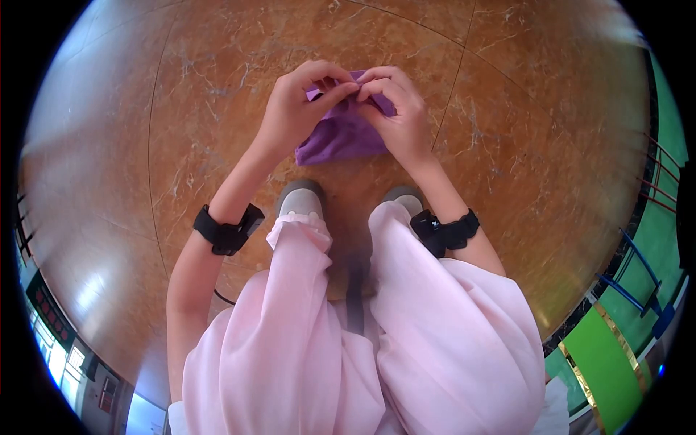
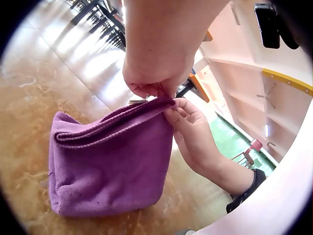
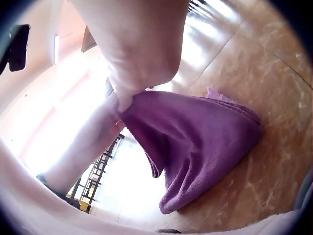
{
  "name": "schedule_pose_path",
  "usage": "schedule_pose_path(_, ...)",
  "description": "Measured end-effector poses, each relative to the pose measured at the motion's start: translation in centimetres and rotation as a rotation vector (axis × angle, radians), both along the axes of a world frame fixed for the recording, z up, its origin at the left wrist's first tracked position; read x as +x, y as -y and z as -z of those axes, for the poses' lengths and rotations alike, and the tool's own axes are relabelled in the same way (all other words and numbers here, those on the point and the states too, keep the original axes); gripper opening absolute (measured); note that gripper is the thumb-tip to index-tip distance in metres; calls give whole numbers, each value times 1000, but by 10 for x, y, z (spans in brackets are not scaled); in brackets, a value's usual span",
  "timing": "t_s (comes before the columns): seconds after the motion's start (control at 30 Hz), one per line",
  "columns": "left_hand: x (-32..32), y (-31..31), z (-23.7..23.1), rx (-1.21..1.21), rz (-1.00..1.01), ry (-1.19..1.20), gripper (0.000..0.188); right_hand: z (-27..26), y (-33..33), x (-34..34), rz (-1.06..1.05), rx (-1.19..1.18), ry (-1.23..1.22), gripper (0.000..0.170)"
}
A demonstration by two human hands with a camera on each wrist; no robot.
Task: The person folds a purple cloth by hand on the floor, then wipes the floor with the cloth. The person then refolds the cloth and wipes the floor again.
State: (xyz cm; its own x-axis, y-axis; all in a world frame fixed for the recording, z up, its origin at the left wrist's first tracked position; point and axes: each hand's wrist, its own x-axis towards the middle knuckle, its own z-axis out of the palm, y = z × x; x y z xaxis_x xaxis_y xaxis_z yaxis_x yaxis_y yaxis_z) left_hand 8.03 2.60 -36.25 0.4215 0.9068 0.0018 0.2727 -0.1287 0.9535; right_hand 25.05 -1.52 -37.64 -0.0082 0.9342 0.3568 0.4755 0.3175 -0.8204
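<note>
A purple towel [image 1: 341, 141], folded in layers, hangs from both hands above the tiled floor. My left hand [image 1: 303, 98] pinches its upper edge between thumb and fingers. Close beside it, my right hand [image 1: 400, 109] pinches the same edge, the two sets of fingertips nearly meeting. From the left wrist, the towel [image 2: 112, 171] shows stacked hems along its top and a broad flat side below. The right wrist view has the cloth [image 3: 210, 132] slanting down from the fingers, with loose creases and a drooping fold. Some fingertips are hidden behind the hands and cloth.
Brown marbled floor tiles [image 1: 225, 109] spread around. The person's shoes [image 1: 301, 194] stand just below the towel, with pink trouser legs [image 1: 290, 319] nearer. Blue metal legs [image 1: 634, 279] and a green panel [image 1: 605, 348] are at the right edge.
</note>
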Motion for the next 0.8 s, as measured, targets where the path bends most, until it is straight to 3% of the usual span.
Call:
schedule_pose_path(0.07,0,1,-1,-44,4,-1,9,3,0,0,-47,-64,-154,20)
schedule_pose_path(0.3,-16,-1,18,1,-136,49,10,10,-4,12,-7,-12,-162,20)
schedule_pose_path(0.37,-32,3,35,376,67,-239,15,9,-3,14,50,-66,-229,19)
schedule_pose_path(0.5,-44,16,50,391,151,-398,20,17,-5,19,67,-59,-263,18)
schedule_pose_path(0.57,-46,20,58,484,83,-519,21,17,-5,20,61,-66,-256,18)
schedule_pose_path(0.8,-60,11,70,562,5,-601,21,18,-3,22,63,-92,-347,16)
